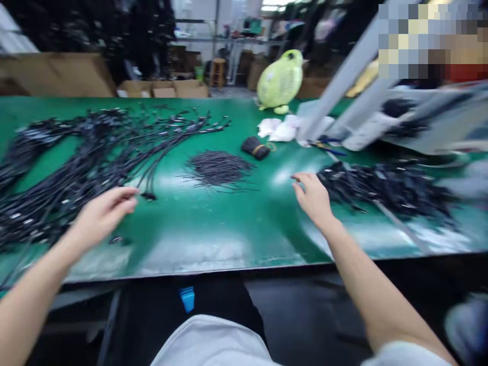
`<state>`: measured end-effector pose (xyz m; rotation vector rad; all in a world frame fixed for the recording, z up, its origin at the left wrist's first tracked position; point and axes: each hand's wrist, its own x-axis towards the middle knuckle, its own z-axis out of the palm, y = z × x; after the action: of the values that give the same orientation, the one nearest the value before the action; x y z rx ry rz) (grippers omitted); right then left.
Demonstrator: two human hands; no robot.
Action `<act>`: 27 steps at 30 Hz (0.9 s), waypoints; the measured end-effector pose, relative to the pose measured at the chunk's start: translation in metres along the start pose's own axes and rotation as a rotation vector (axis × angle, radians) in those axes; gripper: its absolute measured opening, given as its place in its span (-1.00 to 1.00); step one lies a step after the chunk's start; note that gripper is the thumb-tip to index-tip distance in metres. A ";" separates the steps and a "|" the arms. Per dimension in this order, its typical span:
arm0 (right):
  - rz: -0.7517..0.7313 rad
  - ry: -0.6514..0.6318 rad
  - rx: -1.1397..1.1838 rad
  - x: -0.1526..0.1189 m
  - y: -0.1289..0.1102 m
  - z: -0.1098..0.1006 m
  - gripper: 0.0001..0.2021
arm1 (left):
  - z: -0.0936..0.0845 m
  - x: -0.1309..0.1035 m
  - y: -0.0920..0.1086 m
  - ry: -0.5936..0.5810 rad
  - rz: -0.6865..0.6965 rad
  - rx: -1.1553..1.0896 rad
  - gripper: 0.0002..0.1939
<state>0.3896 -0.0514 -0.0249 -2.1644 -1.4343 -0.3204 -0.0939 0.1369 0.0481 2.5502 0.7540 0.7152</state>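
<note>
My left hand [102, 213] is over the right edge of a large heap of black cables [91, 157]. Its thumb and fingers are closed together, and whatever may be between them is hidden. Beside its fingertips lies a dark cable end [148, 195]. My right hand [313, 199] hovers with thumb and forefinger apart and nothing visible between them. It is close to the left side of a second pile of black cables [389, 190]. Between my hands, further back, sits a loose pile of thin dark ties or wires [219, 168]. A bundle of similar strands [255, 148] is held by a yellowish band.
The green tabletop [213, 223] ends at a front edge near my body. Behind stand a lime-green fan [281, 81] and crumpled white paper [284, 127]. Pliers-like tools [330, 147] lie by a slanted grey post [343, 71]. Cardboard boxes [61, 73] line the far side.
</note>
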 end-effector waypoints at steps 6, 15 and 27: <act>-0.702 -0.399 0.465 0.012 -0.209 0.046 -0.48 | 0.026 -0.024 0.040 -0.189 0.210 0.036 -0.69; -0.799 -1.053 0.928 -0.002 -0.307 0.045 -0.69 | -0.050 -0.109 0.030 0.320 -0.109 -0.034 -0.79; -0.577 0.055 0.007 0.092 -0.255 -0.040 -0.45 | -0.047 -0.113 -0.034 0.174 -0.403 -0.104 -0.73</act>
<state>0.1993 0.0764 0.1251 -1.6779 -2.0005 -0.5693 -0.2163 0.1071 0.0285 2.1644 1.2091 0.8172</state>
